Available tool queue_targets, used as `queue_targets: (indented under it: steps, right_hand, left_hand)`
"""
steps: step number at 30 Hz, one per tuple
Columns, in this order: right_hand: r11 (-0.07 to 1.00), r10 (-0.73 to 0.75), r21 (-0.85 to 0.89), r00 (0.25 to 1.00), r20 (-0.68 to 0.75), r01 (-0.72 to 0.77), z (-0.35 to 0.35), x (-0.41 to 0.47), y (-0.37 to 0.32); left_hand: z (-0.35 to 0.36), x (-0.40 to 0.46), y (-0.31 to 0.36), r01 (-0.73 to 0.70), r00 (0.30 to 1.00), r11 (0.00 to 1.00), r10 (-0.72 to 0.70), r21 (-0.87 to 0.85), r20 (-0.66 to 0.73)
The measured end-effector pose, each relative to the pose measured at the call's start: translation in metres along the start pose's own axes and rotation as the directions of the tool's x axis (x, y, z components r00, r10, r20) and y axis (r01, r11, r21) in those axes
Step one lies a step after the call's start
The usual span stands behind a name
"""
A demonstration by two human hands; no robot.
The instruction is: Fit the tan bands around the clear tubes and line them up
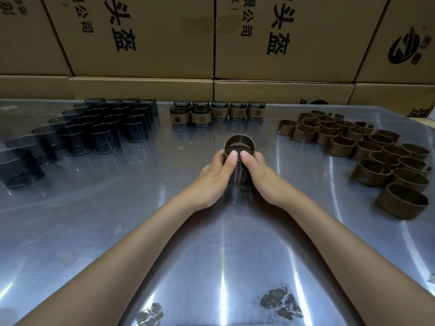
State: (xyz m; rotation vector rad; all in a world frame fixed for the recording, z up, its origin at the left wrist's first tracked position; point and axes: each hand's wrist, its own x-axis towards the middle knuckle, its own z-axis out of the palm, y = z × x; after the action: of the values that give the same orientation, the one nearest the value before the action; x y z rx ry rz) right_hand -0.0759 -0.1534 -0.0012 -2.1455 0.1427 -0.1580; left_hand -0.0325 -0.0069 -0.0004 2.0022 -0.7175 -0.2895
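Both hands, left [217,170] and right [255,169], gripped the clear tube [239,171] upright at mid-desk [117,220], thumbs pressing the tan band [239,145] down its top, seemingly to seat it evenly.

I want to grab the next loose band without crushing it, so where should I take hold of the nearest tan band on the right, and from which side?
The nearest tan band stands on edge with its open end up, at the near end of the pile of bands. Probably best: come from above on its near, free side with the right hand, thumb inside and fingers outside the wall, pinching lightly since it is a thin open ring.
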Motion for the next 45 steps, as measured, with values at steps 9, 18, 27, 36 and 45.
queue_targets:
  steps: [9, 18, 27, 36, 45]
  right_hand:
    - [0.860, -0.066, 0.503, 0.996, -0.059, 0.087, 0.016, -0.010, -0.028]
    - [0.801, -0.027, 0.590, 0.992, -0.125, 0.096, 0.018, -0.012, -0.036]
    - [0.589, 0.040, 0.806, 0.994, -0.099, 0.056, 0.005, -0.014, -0.036]
    - [0.672, 0.009, 0.707, 0.957, 0.289, -0.220, -0.010, -0.014, -0.025]
    - [0.505, -0.142, 0.852, 0.960, 0.241, -0.139, -0.009, -0.014, -0.022]
  left_hand:
    - [0.011, -0.008, 0.017, -0.040, 0.994, 0.852, -0.021, -0.522, -0.111]
    - [0.014, -0.012, 0.028, -0.040, 0.964, 0.707, -0.160, -0.706, -0.215]
    - [0.002, -0.017, 0.035, -0.044, 0.982, 0.525, -0.132, -0.850, -0.133]
    - [-0.014, -0.009, 0.022, -0.053, 0.984, 0.521, -0.117, -0.852, -0.133]
    - [-0.044, -0.009, 0.004, 0.308, 0.951, 0.712, -0.217, -0.631, 0.219]
